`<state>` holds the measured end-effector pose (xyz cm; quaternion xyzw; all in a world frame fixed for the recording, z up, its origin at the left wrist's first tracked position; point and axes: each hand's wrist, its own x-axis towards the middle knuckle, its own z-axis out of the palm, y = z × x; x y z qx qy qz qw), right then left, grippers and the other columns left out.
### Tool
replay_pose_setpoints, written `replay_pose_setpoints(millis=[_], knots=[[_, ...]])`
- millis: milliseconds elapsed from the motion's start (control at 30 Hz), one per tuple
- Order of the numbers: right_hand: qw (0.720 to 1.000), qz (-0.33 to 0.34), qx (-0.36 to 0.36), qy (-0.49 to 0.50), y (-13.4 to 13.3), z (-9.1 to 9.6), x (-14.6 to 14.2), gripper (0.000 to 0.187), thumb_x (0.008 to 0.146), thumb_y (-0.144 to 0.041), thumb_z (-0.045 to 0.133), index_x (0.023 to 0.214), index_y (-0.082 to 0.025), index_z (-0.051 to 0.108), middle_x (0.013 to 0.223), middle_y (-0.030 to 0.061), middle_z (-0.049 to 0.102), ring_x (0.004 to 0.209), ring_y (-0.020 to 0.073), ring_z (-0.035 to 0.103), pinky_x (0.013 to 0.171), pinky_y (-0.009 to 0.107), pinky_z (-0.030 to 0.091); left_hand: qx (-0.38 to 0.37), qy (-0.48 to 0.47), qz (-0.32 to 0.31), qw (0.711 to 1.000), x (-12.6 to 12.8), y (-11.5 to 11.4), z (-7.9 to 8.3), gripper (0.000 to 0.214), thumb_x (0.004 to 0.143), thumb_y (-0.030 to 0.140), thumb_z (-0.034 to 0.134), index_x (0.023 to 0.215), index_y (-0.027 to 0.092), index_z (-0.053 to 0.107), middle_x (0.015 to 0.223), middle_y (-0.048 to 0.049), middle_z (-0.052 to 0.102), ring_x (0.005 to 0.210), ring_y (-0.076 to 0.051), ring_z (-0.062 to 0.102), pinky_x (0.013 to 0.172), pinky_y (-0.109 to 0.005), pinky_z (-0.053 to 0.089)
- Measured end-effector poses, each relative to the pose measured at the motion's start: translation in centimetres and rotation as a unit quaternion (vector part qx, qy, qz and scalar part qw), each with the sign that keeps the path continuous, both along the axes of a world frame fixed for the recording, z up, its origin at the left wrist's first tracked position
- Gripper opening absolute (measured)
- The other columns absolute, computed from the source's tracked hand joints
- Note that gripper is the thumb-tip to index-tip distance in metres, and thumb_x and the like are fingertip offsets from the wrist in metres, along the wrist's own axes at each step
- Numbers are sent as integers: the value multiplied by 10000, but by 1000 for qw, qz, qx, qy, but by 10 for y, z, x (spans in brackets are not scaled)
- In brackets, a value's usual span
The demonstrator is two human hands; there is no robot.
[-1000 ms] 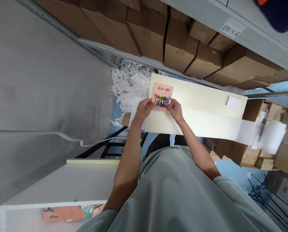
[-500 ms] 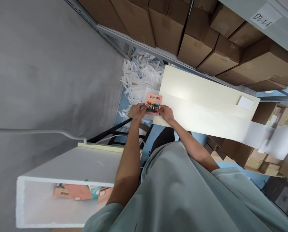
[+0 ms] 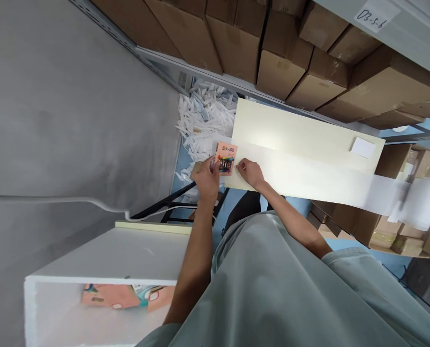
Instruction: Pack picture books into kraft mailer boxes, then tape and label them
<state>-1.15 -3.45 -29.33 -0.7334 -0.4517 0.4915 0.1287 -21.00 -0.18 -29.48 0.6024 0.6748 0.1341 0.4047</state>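
My left hand (image 3: 206,176) grips a small pink card with a colourful picture (image 3: 225,157), held just past the left end of a cream table (image 3: 294,130). My right hand (image 3: 249,171) rests on the table's near left corner, on the end of a white paper strip (image 3: 308,180), with its fingers curled; it has no hold on the card. The strip runs right along the table to a paper roll (image 3: 422,202).
A heap of white paper scraps (image 3: 203,115) lies on the floor beyond the card. Cardboard boxes (image 3: 280,67) fill the shelf behind the table. A white foam box (image 3: 102,279) holding more pink cards (image 3: 110,295) stands at lower left. A small white pad (image 3: 362,147) lies on the table's right.
The card went from flat on the table, held by both hands, leftwards off the table's end. My right hand has let go of it and now rests on the strip.
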Motion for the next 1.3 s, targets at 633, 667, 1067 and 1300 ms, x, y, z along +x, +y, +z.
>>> replay_pose_setpoints(millis=[633,667,1067,1300], knots=[[992,-109,-11,-68,-44,-5,56,155,1070,-172,595,1070,-215,745,1086,95,835,1003,250,780,915,337,565,45,68,-91,993,76,-27,-12,425,997,231,550,1381,173,723,1398,-201,705,1337,-358,675,1209,-521,507],[991,-110,-16,-72,-44,-5,55,156,1080,-185,592,1054,-217,742,1073,95,835,1002,252,780,909,337,566,33,74,-86,993,75,-22,-14,437,990,236,560,1392,171,720,1372,-203,700,1259,-359,704,1173,-518,530],[986,-129,-7,-109,-37,44,100,236,1089,-343,692,1286,-215,702,1202,123,836,1106,289,798,953,376,596,54,33,-166,984,125,-2,11,390,907,269,661,1280,232,771,1223,-139,716,1095,-343,726,1088,-523,589],[925,-157,168,-304,-18,158,254,272,1133,-298,548,1303,-204,738,1308,152,765,1189,302,749,1035,389,576,171,-132,-230,949,294,63,116,330,972,330,624,1253,261,782,1256,-108,760,993,-302,763,965,-444,619]])
